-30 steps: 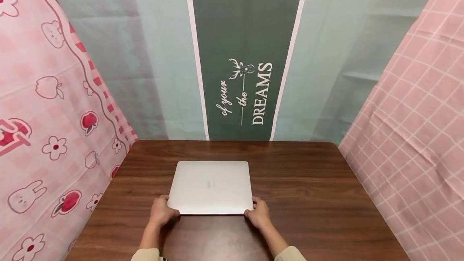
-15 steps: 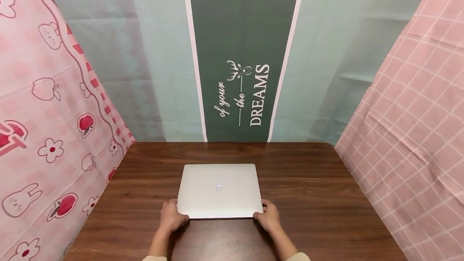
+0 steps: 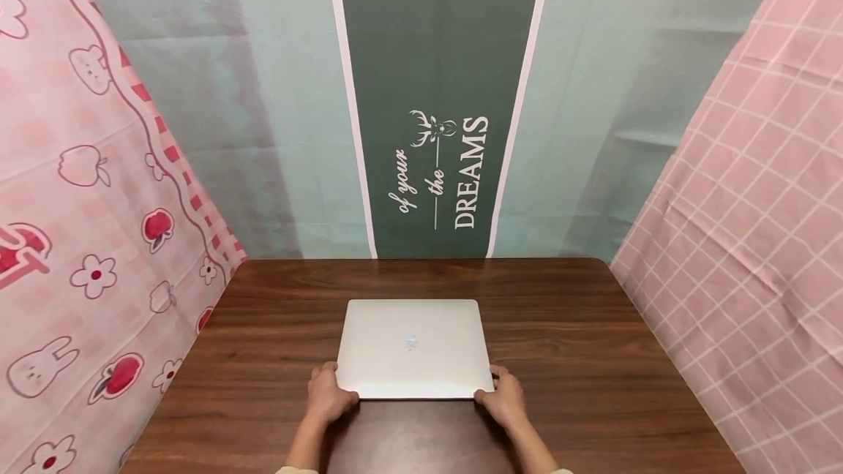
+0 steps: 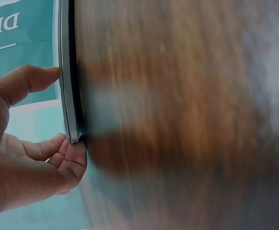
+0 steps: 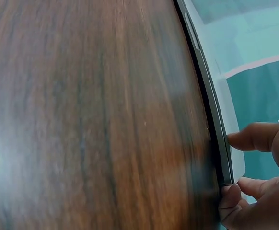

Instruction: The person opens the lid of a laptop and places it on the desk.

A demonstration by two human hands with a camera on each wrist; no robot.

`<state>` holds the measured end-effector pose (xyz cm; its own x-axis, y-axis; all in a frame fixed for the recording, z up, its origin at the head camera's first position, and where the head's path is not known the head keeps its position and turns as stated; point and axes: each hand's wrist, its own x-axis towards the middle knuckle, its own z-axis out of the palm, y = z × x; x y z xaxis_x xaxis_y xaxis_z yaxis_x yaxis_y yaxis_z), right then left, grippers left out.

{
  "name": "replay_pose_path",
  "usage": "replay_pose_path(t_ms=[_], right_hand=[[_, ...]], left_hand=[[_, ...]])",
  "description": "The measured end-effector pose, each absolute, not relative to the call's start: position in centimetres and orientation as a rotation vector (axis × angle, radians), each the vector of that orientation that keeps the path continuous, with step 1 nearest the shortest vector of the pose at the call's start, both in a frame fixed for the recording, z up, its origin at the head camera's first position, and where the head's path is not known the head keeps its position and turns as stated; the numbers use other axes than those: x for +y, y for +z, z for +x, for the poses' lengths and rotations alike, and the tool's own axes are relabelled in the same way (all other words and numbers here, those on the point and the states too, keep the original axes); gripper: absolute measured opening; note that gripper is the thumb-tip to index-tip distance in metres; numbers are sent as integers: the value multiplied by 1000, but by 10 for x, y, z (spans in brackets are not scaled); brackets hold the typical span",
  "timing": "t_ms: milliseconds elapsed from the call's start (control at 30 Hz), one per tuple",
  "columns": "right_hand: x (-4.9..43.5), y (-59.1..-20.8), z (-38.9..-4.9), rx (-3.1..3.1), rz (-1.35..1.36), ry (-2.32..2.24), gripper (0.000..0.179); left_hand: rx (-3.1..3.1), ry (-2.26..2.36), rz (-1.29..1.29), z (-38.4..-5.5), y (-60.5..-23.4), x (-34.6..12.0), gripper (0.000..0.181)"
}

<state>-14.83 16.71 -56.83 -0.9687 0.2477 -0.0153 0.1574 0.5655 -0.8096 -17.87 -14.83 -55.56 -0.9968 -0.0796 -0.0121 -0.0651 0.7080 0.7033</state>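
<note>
The closed silver laptop (image 3: pixel 415 353) lay level near the middle of the worktop (image 3: pixel 593 357), though whether it fully rested there or was slightly raised could not be told. The left-hand grip (image 3: pixel 328 395) and right-hand grip (image 3: pixel 506 397) each held a near corner, thumb on top and fingers curled at the side. The handling seemed midway: both corners were secured, and letting go was not yet done.

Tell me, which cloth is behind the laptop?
The green cloth with the deer, past the laptop; the flowery pink cloth hangs left, the checked pink cloth right.
</note>
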Motion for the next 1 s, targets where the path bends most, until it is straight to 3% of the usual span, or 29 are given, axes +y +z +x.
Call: replay_pose_path(t_ms=[1000], right_hand=[[202,-567,-142,-2721,-444,1409,65]], left_hand=[[-2893,-1205,95,-179,-556,-115,73]])
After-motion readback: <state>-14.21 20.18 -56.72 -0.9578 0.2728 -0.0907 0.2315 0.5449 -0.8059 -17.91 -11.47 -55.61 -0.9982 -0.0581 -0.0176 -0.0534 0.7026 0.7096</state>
